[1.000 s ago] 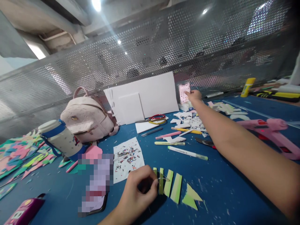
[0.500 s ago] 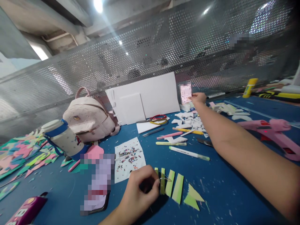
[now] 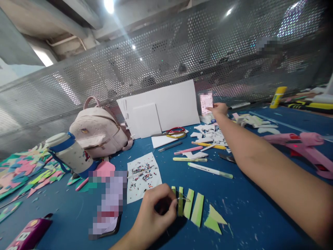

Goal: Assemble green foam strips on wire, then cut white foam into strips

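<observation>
My left hand [image 3: 157, 206] is low in the middle, thumb and fingers pinched together. From its fingertips a thin, pale bent strand [image 3: 185, 199] sticks out over a row of yellow-green strips [image 3: 188, 204]; its kind is too fine to make out. My right hand [image 3: 220, 109] reaches far across the table and grips the edge of a small pink printed packet [image 3: 206, 103], held upright beside the white boards [image 3: 174, 107]. Below that packet lies a crumpled white wrapper [image 3: 207, 119]. White scraps [image 3: 212, 134] are heaped just in front.
Scissors [image 3: 171, 133], several markers [image 3: 210, 170] and a paper of tiny bits [image 3: 142, 177] lie mid-table. A phone [image 3: 110, 205], bottle [image 3: 70, 154] and backpack [image 3: 100, 130] stand or lie left. On the right are a pink glue gun [image 3: 307, 142] and a glue stick [image 3: 278, 97].
The fingers of my right hand have shifted very slightly on the pink packet. My left hand and the table things stay as they were.
</observation>
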Action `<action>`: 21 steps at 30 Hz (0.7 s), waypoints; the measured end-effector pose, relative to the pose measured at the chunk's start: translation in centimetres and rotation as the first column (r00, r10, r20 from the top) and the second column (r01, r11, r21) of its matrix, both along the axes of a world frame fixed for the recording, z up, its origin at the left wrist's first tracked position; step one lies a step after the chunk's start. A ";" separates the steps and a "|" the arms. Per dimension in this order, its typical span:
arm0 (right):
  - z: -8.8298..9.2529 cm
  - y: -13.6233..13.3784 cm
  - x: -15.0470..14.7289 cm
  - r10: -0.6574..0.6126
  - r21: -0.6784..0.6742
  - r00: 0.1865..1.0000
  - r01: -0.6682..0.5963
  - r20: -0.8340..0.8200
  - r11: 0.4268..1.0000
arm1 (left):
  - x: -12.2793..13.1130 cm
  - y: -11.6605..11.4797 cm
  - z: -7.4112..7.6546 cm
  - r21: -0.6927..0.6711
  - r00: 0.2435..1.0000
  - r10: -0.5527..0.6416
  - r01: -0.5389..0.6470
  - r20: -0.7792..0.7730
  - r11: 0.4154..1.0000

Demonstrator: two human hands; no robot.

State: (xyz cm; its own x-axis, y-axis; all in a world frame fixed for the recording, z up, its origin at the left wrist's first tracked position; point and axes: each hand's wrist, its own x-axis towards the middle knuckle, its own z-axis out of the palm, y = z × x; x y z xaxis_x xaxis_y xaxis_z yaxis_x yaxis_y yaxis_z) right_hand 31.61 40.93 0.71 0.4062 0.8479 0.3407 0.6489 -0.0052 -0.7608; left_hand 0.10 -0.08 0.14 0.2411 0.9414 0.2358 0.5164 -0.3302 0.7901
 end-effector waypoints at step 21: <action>0.6 -1.5 -0.6 -0.055 -0.042 0.986 0.049 -0.157 0.998 | -0.3 0.1 -0.3 0.008 1.000 -0.001 0.001 -0.004 1.000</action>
